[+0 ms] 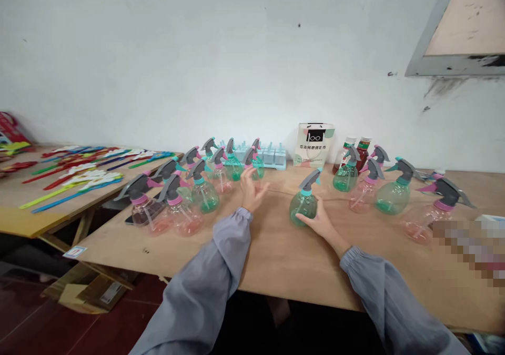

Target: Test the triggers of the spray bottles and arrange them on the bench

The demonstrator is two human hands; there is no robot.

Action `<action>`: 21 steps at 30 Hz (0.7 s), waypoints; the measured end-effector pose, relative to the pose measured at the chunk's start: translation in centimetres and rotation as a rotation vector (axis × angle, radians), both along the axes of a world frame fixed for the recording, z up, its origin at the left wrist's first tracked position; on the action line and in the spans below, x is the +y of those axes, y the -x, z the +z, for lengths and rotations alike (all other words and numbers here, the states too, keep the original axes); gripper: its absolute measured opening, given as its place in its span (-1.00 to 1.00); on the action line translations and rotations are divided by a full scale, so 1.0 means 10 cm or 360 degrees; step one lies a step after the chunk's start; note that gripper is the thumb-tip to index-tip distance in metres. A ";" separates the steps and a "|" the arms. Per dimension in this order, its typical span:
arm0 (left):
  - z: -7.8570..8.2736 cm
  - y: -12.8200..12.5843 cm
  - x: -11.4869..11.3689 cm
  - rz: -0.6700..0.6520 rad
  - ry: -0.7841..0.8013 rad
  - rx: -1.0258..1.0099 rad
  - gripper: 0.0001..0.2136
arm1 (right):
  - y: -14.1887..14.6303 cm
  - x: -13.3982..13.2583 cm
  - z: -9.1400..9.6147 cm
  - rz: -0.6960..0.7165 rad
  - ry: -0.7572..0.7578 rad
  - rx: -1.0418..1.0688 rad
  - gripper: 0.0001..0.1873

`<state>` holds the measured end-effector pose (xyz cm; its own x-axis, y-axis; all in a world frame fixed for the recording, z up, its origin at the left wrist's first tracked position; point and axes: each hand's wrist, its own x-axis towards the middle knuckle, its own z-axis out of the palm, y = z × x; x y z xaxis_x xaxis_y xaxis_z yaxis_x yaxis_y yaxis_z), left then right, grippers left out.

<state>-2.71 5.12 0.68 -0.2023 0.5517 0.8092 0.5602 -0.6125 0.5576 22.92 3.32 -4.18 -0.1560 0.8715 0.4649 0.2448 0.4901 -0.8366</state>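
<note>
A green spray bottle (302,205) with a grey trigger head and a turquoise collar stands on the wooden table. My right hand (317,219) is wrapped round its lower right side. To the left, my left hand (251,189) is raised with its fingers apart and nothing in them. Just behind it are a pink-collared spray bottle (250,156) and a green one (258,166), both partly hidden. More pink and green spray bottles stand left of my left hand, among them a green one (205,196) and a pink one (185,218).
On the right stand several spray bottles (392,196) and two sauce bottles (362,152). A paper bag (313,145) and a light-blue compartment tray (275,159) are by the wall. A phone (134,219) lies at left. Coloured strips (63,192) cover another table.
</note>
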 end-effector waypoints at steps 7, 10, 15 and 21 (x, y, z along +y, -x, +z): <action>0.05 -0.53 -0.46 -0.1018 0.0580 0.0041 -0.16 | 0.27 -0.24 -0.01 0.0683 0.0069 -0.0057 -0.12; 0.12 -0.54 -0.56 -0.1031 0.0770 -0.0191 -0.34 | 0.34 -0.30 -0.01 0.0686 0.0037 -0.0084 -0.06; 0.24 -0.47 -0.65 -0.1206 0.0833 -0.0449 -0.35 | 0.39 -0.35 0.04 0.0617 -0.0100 -0.0229 0.03; 0.31 -0.42 -0.69 -0.1363 0.0766 -0.0672 -0.51 | 0.15 -0.30 0.20 0.0294 -0.0417 -0.0184 -0.15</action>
